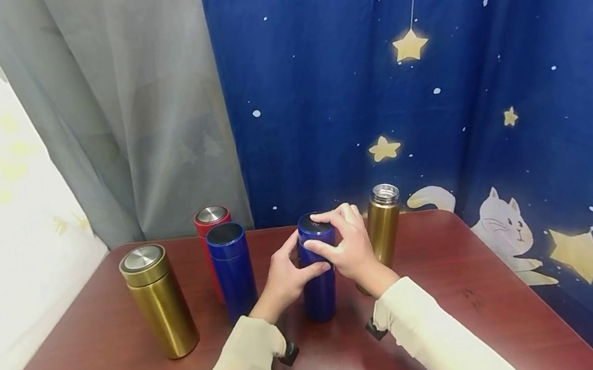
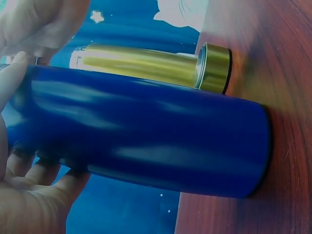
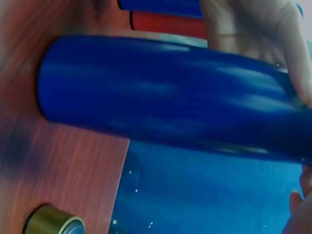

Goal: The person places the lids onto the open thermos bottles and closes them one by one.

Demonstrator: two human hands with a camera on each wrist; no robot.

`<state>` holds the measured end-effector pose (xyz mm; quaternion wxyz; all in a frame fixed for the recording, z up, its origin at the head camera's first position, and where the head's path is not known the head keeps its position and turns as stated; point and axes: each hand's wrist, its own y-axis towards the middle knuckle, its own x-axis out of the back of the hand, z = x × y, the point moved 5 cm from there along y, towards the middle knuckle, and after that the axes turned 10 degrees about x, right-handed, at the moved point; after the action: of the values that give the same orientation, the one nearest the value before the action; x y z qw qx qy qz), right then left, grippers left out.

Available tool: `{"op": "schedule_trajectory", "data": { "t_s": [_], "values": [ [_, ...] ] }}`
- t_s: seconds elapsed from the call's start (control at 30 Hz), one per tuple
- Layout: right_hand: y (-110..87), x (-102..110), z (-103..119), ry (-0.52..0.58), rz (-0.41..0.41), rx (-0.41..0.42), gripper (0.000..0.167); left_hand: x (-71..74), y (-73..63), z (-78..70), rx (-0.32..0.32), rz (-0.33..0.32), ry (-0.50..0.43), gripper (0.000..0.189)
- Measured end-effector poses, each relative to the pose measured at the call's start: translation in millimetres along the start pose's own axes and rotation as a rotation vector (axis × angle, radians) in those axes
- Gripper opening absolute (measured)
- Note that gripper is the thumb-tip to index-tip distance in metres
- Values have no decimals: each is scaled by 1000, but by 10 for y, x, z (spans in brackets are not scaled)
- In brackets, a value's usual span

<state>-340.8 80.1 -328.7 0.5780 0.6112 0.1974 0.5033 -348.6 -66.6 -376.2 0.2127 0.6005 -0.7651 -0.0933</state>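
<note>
one tall blue flask (image 1: 321, 295) stands upright on the red-brown counter (image 1: 450, 329), at twelve o'clock from the person. its body is a smooth, glossy deep-blue cylinder, with pale streaks of reflected light and a thin dark edge round the base; its blue-rimmed lid (image 1: 312, 227) has a shiny black top with a small faint mark. the left hand (image 1: 286, 275) has its fingers grasping the upper body from nine o'clock; the right hand (image 1: 348, 242) has its fingers gripping the lid from three o'clock. at two o'clock stands an open gold flask (image 1: 383, 229) with a steel neck, its gold cap (image 2: 217, 68) near its base. at ten o'clock are a second blue flask (image 1: 234, 280) and, behind it, a red flask (image 1: 204, 243); at nine, a lidded gold flask (image 1: 167, 311).
</note>
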Motion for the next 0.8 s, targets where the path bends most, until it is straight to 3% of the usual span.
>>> {"op": "schedule_trajectory", "data": {
  "t_s": [0.13, 0.27, 0.43, 0.57, 0.73, 0.8],
  "values": [
    [47, 1, 81, -148, -32, 2, 52, 3, 13, -24, -18, -4, 11, 75],
    [81, -6, 144, -286, -4, -5, 57, 2, 60, 116, -55, -21, 19, 72],
    [42, -20, 110, -296, 69, -77, 77, -5, 40, 124, -52, -19, 37, 72],
    [-21, -37, 64, -93, 132, -161, 88, 4, -4, 18, -47, -13, 17, 74],
    [-64, -35, 41, 359, 121, -255, 71, 19, -66, -200, -33, 2, 18, 75],
    [-76, -22, 35, 464, 108, -271, 63, 21, -70, -210, -10, -1, 34, 75]
  ]
}}
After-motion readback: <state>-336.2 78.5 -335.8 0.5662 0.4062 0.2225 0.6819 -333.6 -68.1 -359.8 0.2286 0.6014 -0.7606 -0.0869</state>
